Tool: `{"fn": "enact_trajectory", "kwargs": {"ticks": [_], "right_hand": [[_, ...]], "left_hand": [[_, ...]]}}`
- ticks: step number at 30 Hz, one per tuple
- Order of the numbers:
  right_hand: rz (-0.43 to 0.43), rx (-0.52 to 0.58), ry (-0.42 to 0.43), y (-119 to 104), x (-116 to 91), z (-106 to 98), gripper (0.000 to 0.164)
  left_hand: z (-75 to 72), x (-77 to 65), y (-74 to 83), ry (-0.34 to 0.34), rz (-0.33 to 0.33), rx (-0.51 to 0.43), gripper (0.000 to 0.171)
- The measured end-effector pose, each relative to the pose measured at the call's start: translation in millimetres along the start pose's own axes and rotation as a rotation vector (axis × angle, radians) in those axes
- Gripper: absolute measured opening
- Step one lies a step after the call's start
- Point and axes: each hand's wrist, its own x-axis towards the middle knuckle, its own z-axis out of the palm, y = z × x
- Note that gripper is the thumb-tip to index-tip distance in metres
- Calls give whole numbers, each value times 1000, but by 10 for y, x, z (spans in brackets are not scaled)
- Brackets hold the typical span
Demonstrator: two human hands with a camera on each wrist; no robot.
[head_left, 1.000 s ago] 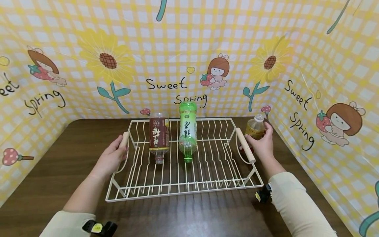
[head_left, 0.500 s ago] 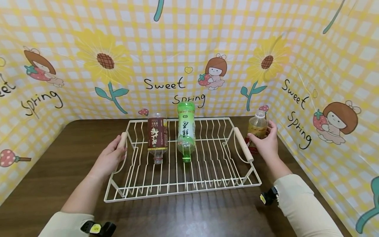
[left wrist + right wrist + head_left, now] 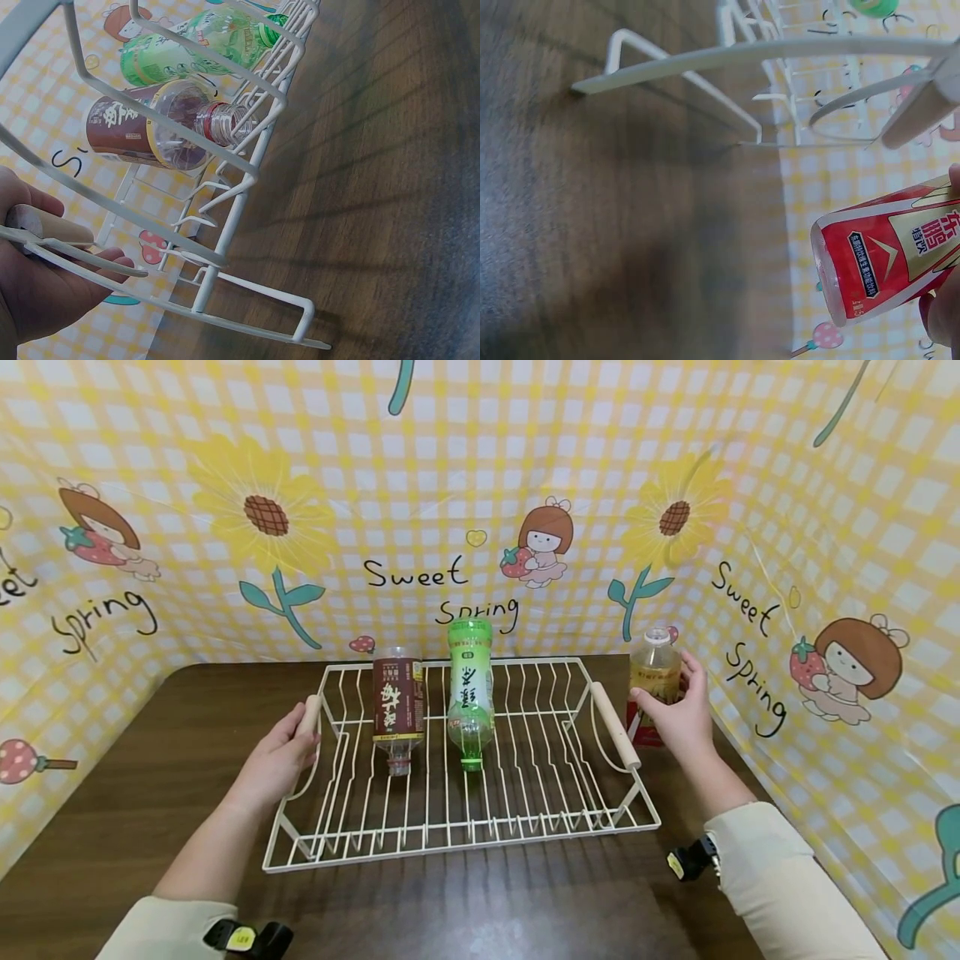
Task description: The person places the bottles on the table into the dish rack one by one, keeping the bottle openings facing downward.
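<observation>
My left hand (image 3: 273,760) grips the wooden left handle (image 3: 311,713) of a cream wire dish rack (image 3: 450,852). The left wrist view shows its fingers (image 3: 116,261) wrapped under that handle. Beside the rack's right handle (image 3: 617,724), my right hand (image 3: 684,718) holds an uncapped clear plastic bottle (image 3: 652,653) with a gold and red label, mouth up. In the right wrist view the bottle's red base end (image 3: 847,277) shows whole, apart from the rack. Two bottles lie on the rack, necks toward me: a maroon-labelled bottle (image 3: 397,697) and a green tea bottle (image 3: 470,693).
The rack stands on a dark brown wooden table (image 3: 480,910). A yellow checked cloth (image 3: 420,460) with cartoon prints hangs behind and at both sides, close to the right hand.
My right hand has moved right, away from the rack's handle, and raised the red-labelled bottle a little. The left hand and the two bottles on the rack stay put.
</observation>
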Motion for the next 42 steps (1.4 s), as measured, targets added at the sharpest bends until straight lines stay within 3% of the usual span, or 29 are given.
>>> {"fn": "enact_trajectory", "kwargs": {"ticks": [11, 22, 31, 42], "right_hand": [[-34, 42, -37, -220, -26, -46, 94], [-104, 56, -63, -586, -86, -71, 90], [-174, 114, -97, -788, -118, 53, 86], [-200, 96, -232, -873, -251, 313, 89]], "left_hand": [[-9, -4, -13, 3, 9, -2, 59], [-10, 8, -2, 6, 10, -12, 59], [-10, 7, -10, 5, 8, -16, 59], [-11, 12, -4, 5, 2, -10, 59]]}}
